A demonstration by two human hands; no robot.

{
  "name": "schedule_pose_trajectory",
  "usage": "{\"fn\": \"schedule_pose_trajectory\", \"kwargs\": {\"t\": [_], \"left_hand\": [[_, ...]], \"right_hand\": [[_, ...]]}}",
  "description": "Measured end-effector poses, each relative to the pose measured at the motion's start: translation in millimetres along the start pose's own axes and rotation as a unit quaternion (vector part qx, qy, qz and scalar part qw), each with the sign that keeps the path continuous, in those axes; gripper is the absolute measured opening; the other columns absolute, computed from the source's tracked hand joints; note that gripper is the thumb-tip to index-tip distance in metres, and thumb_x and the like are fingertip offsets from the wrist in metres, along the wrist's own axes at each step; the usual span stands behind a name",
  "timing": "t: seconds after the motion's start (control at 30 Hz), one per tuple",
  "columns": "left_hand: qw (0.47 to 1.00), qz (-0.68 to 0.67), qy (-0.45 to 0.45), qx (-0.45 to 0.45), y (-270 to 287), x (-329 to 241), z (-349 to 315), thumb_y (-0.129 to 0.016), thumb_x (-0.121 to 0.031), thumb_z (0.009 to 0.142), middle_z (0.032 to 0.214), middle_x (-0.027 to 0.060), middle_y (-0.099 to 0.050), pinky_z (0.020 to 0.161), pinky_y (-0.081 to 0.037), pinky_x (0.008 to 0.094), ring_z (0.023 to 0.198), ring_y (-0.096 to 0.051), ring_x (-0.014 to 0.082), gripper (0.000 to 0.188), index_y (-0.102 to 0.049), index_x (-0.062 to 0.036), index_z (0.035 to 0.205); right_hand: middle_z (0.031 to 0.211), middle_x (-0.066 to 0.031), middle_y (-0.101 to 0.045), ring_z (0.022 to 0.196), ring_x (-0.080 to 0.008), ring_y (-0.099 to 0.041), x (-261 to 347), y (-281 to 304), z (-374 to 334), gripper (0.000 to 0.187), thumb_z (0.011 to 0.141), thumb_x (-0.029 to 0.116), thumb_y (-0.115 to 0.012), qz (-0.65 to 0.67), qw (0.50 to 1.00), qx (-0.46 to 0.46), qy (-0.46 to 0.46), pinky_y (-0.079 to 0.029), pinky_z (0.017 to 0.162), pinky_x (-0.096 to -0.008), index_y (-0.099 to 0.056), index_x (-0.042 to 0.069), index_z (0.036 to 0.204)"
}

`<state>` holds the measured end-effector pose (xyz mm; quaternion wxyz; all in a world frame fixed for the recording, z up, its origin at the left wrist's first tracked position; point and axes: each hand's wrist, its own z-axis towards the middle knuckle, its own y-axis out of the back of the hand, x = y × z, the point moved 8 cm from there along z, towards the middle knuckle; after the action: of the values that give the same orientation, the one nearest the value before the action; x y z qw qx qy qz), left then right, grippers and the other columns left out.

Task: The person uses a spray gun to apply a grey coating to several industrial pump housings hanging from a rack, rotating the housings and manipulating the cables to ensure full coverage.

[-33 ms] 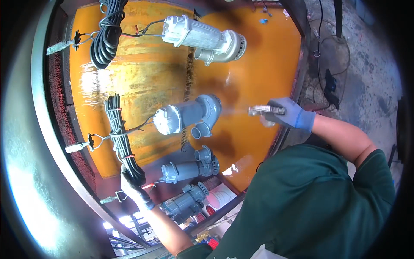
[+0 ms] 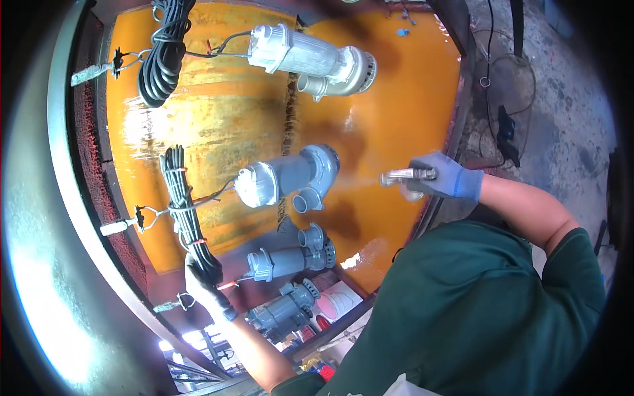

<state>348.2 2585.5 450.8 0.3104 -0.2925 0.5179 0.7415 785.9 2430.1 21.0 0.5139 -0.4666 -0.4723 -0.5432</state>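
My gloved right hand [image 2: 448, 177] is wrapped round a metal spray gun [image 2: 404, 174]. A thin mist runs leftward from its nozzle to a grey submersible pump [image 2: 287, 175], coated in grey except for its pale, shiny cable end. At the lower left, my gloved left hand [image 2: 208, 290] grips the bottom of a tied bundle of black cable [image 2: 187, 214]. That cable leads to the pump being sprayed. The left fingers are partly hidden by the coil.
Above hangs a silvery pump [image 2: 310, 56] with its own cable coil [image 2: 164, 63]. Below are more grey pumps [image 2: 284, 263] and a pink-white bucket [image 2: 335, 302]. An orange-coated panel [image 2: 389, 99] stands behind. A hose [image 2: 490, 79] lies on the floor at right.
The spray gun has tilted and dropped very slightly in my right hand's grip. My left hand and the cable bundle have hardly moved.
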Motion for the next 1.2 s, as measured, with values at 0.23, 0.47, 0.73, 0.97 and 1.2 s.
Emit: {"fn": "schedule_pose_trajectory", "kwargs": {"t": [0.23, 0.47, 0.73, 0.97, 1.2], "left_hand": [[0.995, 0.063, -0.041, -0.061, 19.8, 9.1, 10.7, -0.056, -0.035, 0.11, 0.062, 0.0072, -0.06, 0.039, -0.036, 0.0275, 0.044, -0.054, 0.0166, 0.036, -0.071, -0.0019, 0.113], [0.968, 0.089, -0.172, -0.16, 56.6, 33.8, 45.4, -0.057, -0.02, 0.108, 0.131, 0.0155, -0.066, 0.102, -0.049, 0.0373, 0.114, -0.063, 0.0254, 0.035, -0.062, 0.0023, 0.135], [0.838, 0.404, -0.35, -0.109, 36.4, 24.6, 56.7, -0.074, -0.022, 0.097, 0.149, 0.0216, -0.061, 0.113, -0.049, 0.0431, 0.134, -0.062, 0.0379, 0.056, -0.058, 0.0057, 0.143], [0.943, 0.221, -0.216, -0.127, -13.3, -0.1, 25.0, -0.053, -0.03, 0.113, 0.158, 0.019, -0.054, 0.121, -0.036, 0.0392, 0.143, -0.052, 0.0276, 0.054, -0.051, 0.0044, 0.154], [0.942, 0.215, -0.229, -0.115, -16.6, 16.2, 22.2, -0.057, -0.031, 0.112, 0.157, 0.0233, -0.05, 0.109, -0.051, 0.0378, 0.137, -0.057, 0.0293, 0.061, -0.041, 0.0037, 0.16]], "right_hand": [[0.086, -0.0159, -0.073, 0.08, -0.0283, -0.076, -4.8, 24.9, -5.4, 0.026, 0.096, 0.03, -0.078, 0.1, 0.992, -0.07, -0.04, -0.056, 0.072, -0.0381, -0.071, 0.006, 0.1], [0.087, -0.0158, -0.076, 0.083, -0.0332, -0.076, 34.2, 37.8, -11.4, 0.025, 0.094, 0.027, -0.079, 0.029, 0.999, 0.014, -0.009, -0.057, 0.074, -0.0401, -0.069, 0.004, 0.1], [0.081, -0.0176, -0.07, 0.076, -0.0357, -0.072, 88.0, 57.0, -22.1, 0.024, 0.091, 0.022, -0.081, -0.023, 0.998, 0.03, 0.057, -0.055, 0.069, -0.0398, -0.069, 0.002, 0.097], [0.089, -0.0176, -0.072, 0.08, -0.0355, -0.074, 149.5, 46.8, -28.0, 0.024, 0.09, 0.015, -0.08, -0.019, 0.984, 0.07, 0.163, -0.057, 0.071, -0.0411, -0.071, 0.003, 0.109], [0.089, -0.0165, -0.072, 0.082, -0.0388, -0.072, 162.2, 42.9, -20.5, 0.027, 0.087, 0.014, -0.083, 0.015, 0.987, -0.016, 0.156, -0.057, 0.071, -0.0425, -0.069, 0.004, 0.109]]}}
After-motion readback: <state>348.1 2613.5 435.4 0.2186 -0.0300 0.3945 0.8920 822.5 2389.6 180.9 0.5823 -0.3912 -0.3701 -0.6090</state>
